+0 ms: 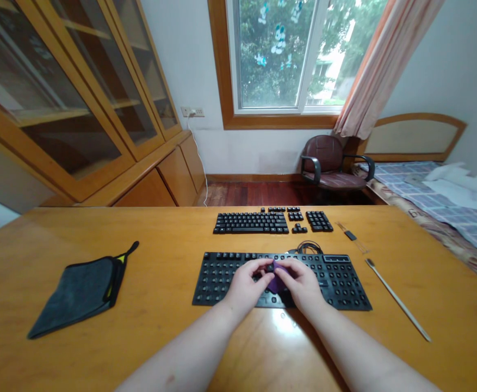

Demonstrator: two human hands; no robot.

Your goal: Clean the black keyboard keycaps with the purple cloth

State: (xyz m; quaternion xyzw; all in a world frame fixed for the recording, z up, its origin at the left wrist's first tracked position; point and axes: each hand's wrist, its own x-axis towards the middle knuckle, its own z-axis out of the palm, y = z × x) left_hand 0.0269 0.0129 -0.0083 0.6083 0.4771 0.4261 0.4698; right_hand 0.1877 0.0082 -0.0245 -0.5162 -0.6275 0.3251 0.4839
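Centrally, we see the purple cloth (pixel 276 281) pinched between our left hand (pixel 244 286) at 9 o'clock and right hand (pixel 303 284) at 3 o'clock, both equally near, over the stripped keyboard (pixel 344 288), whose long axis runs 9-to-3.

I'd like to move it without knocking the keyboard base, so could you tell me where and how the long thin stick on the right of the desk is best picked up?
Pinch the long thin stick near the middle of its shaft, coming from above. It lies flat and diagonal on the desk, clear of the keyboard base, so both sides look free for fingertips. A mid-shaft grip should keep it balanced.
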